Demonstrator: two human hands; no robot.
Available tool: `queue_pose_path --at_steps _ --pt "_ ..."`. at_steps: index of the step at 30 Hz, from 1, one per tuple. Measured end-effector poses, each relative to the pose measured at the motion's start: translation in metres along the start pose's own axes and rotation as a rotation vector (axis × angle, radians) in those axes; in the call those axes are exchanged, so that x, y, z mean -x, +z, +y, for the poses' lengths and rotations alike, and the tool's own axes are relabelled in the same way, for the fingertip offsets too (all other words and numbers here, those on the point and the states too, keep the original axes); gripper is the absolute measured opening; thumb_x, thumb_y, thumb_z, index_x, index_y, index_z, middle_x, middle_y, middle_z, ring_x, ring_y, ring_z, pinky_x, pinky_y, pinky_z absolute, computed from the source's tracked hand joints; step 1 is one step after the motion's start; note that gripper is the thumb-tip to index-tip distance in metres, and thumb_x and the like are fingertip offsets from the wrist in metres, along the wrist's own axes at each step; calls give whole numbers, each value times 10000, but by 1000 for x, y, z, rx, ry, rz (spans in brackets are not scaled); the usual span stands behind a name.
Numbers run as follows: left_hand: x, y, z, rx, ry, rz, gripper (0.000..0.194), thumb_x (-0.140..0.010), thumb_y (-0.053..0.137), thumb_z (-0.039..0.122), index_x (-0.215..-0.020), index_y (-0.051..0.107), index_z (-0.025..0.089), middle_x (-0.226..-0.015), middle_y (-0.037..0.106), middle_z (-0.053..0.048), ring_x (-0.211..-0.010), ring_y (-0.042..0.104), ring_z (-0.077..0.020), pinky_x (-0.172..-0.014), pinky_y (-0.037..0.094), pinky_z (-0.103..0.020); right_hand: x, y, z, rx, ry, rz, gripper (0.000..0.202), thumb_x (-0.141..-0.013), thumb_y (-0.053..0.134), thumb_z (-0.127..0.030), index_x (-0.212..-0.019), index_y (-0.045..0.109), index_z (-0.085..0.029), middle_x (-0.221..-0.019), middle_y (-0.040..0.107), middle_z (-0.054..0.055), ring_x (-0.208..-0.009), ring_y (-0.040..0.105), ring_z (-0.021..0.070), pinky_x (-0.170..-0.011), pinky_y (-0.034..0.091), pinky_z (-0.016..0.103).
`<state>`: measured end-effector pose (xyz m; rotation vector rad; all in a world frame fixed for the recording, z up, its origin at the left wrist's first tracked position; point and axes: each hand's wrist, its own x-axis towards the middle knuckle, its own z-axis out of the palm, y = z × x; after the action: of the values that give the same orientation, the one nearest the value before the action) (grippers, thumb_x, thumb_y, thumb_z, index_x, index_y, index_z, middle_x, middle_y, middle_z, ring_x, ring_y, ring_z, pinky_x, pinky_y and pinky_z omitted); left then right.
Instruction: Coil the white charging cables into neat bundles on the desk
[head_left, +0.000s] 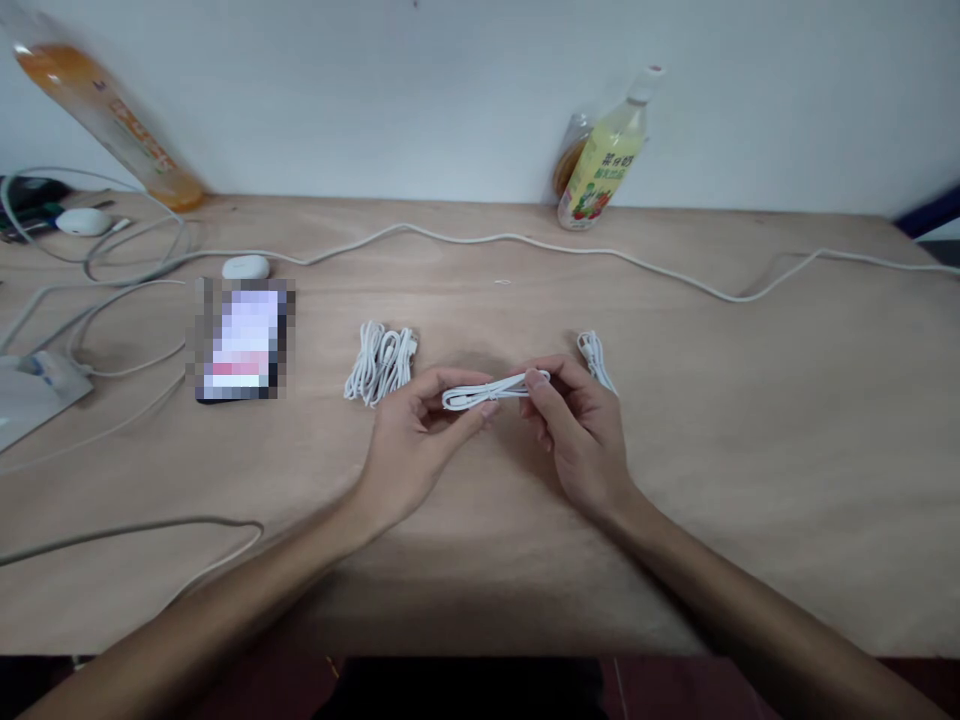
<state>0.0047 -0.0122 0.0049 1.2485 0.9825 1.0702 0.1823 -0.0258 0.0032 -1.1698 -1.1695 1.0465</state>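
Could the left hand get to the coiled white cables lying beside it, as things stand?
Probably yes: the coiled cables lie just beyond the left hand with bare table between, though that hand now grips the folded cable.

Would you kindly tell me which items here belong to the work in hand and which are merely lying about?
In hand: folded white cable, held by left hand and right hand; coiled cables.
Lying about: phone, juice bottle, white earbud case, long cable.
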Motion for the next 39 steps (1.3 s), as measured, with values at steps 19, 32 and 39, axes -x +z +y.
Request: queue_pose_path --at_steps 19,32,39 --pt "1 0 1 -17 81 10 152 -883 881 233 -1034 858 230 -1048 881 -22 -986 825 -190 -910 648 -285 2 0 -2 11 -14 -31 282 -1017 707 -506 -928 727 -239 -686 582 -43 -604 523 127 -567 453 271" --pt "3 2 5 -57 51 28 174 -885 874 271 -1038 833 198 -999 868 -46 -898 810 -193 -816 660 -291 2 1 -6 -5 22 -25 305 -997 731 -531 -912 739 -239 -684 595 -32 -578 510 127 -512 422 265" --pt "2 2 5 -74 79 11 220 -884 870 242 -1093 819 198 -1079 863 -57 -969 814 -200 -890 671 -306 0 0 -6 -93 149 -19 326 -925 780 -532 -864 721 -218 -626 607 -49 -451 430 83 -398 346 223"
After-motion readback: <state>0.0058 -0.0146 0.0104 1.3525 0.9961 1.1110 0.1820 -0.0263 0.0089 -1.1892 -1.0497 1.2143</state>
